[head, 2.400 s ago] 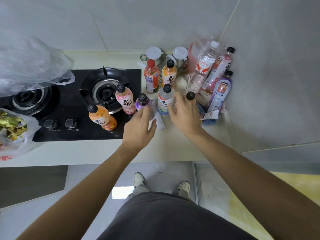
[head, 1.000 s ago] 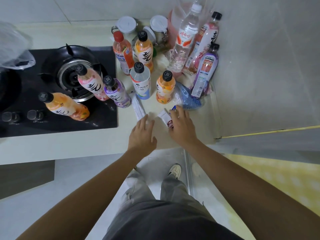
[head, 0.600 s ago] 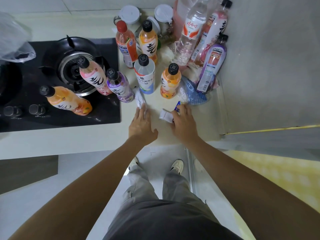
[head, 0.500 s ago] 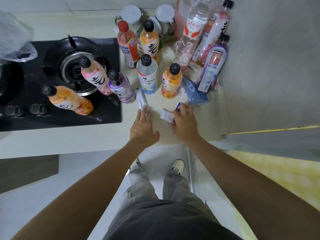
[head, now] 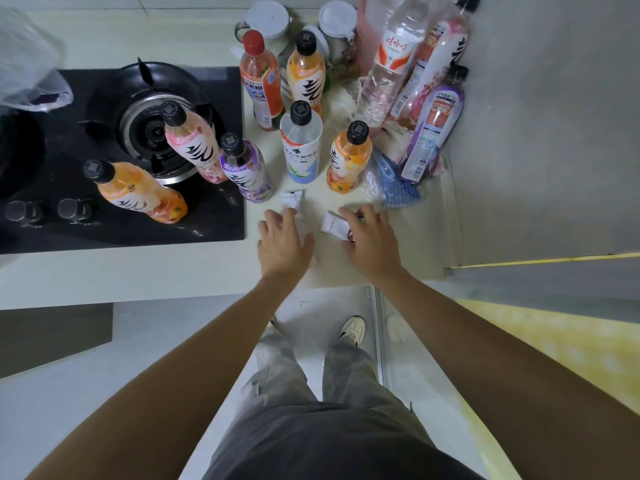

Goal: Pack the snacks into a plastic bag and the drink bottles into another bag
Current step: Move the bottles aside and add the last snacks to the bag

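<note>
Now that I've dropped from the bottles, my left hand (head: 284, 241) grabs one snack packet (head: 293, 206), right hand (head: 370, 238) the other packet (head: 336, 227); bagging snacks next, I'd guess.

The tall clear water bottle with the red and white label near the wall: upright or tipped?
Tipped. The clear water bottle slants, its top toward the grey wall, leaning among the pink bottle and others.

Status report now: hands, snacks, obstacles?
Left hand on white packet. Right hand on second packet. Neither lifted. Bottles stand just behind.
</note>
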`<state>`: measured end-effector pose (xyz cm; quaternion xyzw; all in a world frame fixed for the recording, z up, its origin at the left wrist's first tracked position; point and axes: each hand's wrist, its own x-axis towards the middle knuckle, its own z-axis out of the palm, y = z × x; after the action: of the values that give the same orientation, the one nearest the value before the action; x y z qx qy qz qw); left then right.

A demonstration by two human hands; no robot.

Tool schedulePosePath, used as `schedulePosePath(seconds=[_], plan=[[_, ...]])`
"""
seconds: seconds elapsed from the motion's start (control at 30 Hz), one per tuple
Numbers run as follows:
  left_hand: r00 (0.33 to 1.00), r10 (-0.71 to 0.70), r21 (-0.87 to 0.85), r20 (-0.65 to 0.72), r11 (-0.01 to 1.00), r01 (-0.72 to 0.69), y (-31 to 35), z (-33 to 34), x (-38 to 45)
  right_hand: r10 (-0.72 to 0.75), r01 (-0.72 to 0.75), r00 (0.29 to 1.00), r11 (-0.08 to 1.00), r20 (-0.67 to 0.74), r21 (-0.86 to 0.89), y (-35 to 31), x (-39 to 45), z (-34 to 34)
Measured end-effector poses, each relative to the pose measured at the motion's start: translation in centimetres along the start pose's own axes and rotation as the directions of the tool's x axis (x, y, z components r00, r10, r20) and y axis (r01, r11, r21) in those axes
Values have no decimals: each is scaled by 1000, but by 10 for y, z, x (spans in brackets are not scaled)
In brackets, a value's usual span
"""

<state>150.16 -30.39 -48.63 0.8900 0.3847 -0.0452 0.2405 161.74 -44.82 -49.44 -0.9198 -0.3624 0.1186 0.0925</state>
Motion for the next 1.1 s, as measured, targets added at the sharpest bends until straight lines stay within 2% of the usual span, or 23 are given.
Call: schedulePosePath(seconds=[0.1, 0.27, 0.53, 0.67, 0.83, 0.97, 1.1], plan=[[996, -32, -10, 81, 999, 33, 2, 1, 17, 7, -8, 1000, 999, -17, -33, -2, -2, 6], [992, -61, -135, 115, 988, 76, 12, 11, 12, 13, -13, 1000, 999, 9, -40, -4, -7, 6], [975, -119, -193, 187, 969, 155, 3, 9, -3, 116, -125, 992, 974, 57, 191, -7, -7, 4], [971, -121, -396, 204, 897, 195, -13, -2, -8, 182, -199, 980, 877, 81, 438, -19, -10, -6], [964, -151, -550, 218, 798, 249, -36, -38, -28, 232, -284, 958, 678, 170, 678, -53, -15, -20], [970, -171, -600, 173, 763, 241, -64, -74, -43, 174, -260, 966, 648, 193, 716, -87, -14, -24], [963, -249, -588, 103, 766, 261, -97, -107, -62, 13, -156, 981, 659, 195, 736, -132, -6, -28]])
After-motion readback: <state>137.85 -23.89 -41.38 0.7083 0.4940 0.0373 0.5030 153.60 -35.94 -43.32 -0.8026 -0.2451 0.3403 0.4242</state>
